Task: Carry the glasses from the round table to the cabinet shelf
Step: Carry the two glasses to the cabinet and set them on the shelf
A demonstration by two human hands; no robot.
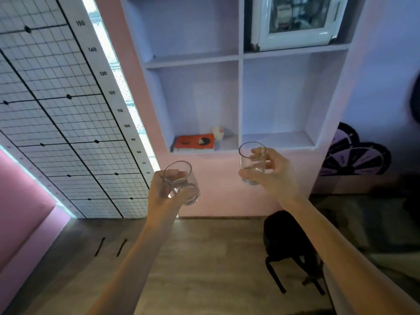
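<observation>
Rounded glass: a clear, empty tumbler [181, 183] with a curved belly, held in the air in front of the pink wall below the cabinet, tilted with its mouth leaning up and to the left.
Straight glass: a clear, empty, straight-sided glass [252, 163], held almost upright, its rim level with the front edge of the lowest right shelf.
Left hand: the left hand [162, 194] is wrapped around the rounded glass from the left and below, fingers closed on its side.
Right hand: the right hand [271, 172] grips the straight glass from the right, thumb under and in front, fingers curled round the back; closed firmly on it.
Arms: both bare forearms reach forward and up, well apart from each other.
Cabinet: a pale lilac shelf unit [239, 96] set into the pink wall, divided into open compartments.
Lower left compartment: a red book [195, 142] lies flat, with a small white round object [218, 133] just behind its right end.
Lower right compartment: its floor [279, 139] shows bare.
Upper right compartment: a white-framed box with a glass front [295, 21].
Left of cabinet: a white grid chart [68, 110] with a numbered scale.
Floor: wood [204, 258], with a black stool [288, 242] near the right arm.
</observation>
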